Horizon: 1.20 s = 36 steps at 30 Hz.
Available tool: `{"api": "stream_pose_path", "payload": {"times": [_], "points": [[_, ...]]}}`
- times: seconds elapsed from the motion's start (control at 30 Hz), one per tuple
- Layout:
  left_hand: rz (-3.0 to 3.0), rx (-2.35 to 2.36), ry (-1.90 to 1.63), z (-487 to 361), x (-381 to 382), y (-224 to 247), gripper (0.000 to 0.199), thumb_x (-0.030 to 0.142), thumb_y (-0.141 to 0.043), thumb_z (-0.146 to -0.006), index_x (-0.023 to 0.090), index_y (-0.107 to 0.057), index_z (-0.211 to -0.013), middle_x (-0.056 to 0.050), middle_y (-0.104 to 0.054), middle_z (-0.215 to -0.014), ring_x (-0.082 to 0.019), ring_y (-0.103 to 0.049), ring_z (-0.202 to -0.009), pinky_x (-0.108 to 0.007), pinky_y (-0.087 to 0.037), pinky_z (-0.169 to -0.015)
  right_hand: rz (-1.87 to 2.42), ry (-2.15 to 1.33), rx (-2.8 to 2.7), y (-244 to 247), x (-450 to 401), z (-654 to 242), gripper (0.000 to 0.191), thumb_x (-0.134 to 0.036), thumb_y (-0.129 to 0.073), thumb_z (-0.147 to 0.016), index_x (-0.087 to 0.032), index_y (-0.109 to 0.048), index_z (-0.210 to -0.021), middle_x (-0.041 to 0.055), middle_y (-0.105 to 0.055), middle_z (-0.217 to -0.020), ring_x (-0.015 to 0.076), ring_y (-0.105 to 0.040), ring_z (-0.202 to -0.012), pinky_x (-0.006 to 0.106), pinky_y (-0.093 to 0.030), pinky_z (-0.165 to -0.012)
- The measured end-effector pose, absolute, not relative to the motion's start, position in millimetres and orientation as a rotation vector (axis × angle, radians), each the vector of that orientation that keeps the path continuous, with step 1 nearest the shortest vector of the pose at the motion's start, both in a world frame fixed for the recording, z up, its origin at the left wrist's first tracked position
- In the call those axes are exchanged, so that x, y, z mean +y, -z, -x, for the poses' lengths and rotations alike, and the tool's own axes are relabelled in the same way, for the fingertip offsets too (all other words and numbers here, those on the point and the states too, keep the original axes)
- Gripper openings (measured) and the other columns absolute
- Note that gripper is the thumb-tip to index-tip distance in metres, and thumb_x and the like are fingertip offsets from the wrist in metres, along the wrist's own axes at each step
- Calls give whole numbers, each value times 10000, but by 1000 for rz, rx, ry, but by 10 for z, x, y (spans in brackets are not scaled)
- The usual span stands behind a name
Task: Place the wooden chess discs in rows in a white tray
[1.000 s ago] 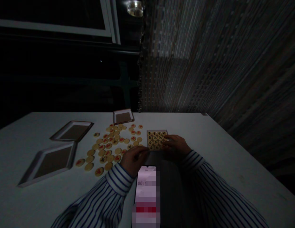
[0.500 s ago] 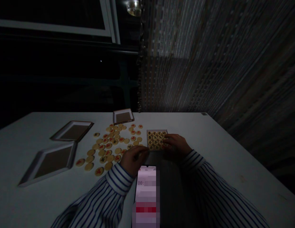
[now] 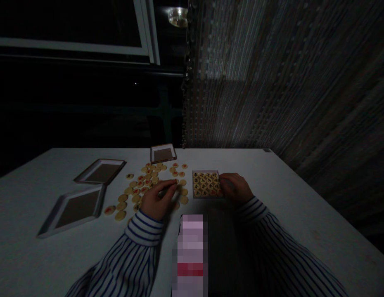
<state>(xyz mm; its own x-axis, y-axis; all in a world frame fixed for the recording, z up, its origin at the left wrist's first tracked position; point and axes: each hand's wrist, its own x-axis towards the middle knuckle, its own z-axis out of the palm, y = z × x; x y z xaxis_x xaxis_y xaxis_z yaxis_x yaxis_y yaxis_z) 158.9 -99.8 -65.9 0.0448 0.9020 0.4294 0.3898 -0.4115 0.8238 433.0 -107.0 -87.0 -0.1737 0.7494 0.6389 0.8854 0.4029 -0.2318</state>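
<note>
My left hand hovers over loose Chinese chess pieces, thumb and forefinger pinched together by a red-marked piece. Whether that piece is between the fingertips or lies under them is hard to tell. My right hand is at the right side of a small shallow box, its curled fingers against the rim. Rows of round wooden pieces fill the box, mostly with black characters and a few red ones in the near right corner.
Three shallow open trays or lids, a near-left one, a mid-left one and a far one, lie around the loose pieces. A lit phone stands in front of me. A bead curtain hangs behind the white table.
My left hand has moved left and away from the box, over the loose pieces. My right hand has drawn back from above the box to its right edge. The view has shifted slightly.
</note>
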Motion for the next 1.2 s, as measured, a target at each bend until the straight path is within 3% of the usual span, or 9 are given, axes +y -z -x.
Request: {"api": "stream_pose_path", "payload": {"times": [0.53,0.77,1.2], "points": [[-1758,1532,-1355,-958,-946,484,306,447,-597,-667,185,-674,-804,-47,-694,-823,-201,-628,-801,-315,-492,-785,1380,295,-1887,803,-1120,-4235,191,-249,-446,-806,-185,-620,-852,64,-671,-833,188,-600,-800,343,-451,-748],[-1589,1564,-1476,-799,-979,641,361,486,-583,-661,155,-663,-780,-59,-690,-775,-200,-630,-761,-313,-499,-742,1355,250,-1882,697,-1153,-4131,202,-269,-437,-810,-196,-621,-847,64,-667,-816,191,-603,-788,343,-467,-727],[-1950,1414,-1402,-787,-921,883,235,391,-538,-716,187,-646,-753,-51,-669,-828,-176,-613,-800,-323,-475,-781,1186,183,-2042,356,-1137,-3545,185,-235,-441,-819,-187,-611,-877,62,-662,-866,180,-584,-824,332,-436,-746]]}}
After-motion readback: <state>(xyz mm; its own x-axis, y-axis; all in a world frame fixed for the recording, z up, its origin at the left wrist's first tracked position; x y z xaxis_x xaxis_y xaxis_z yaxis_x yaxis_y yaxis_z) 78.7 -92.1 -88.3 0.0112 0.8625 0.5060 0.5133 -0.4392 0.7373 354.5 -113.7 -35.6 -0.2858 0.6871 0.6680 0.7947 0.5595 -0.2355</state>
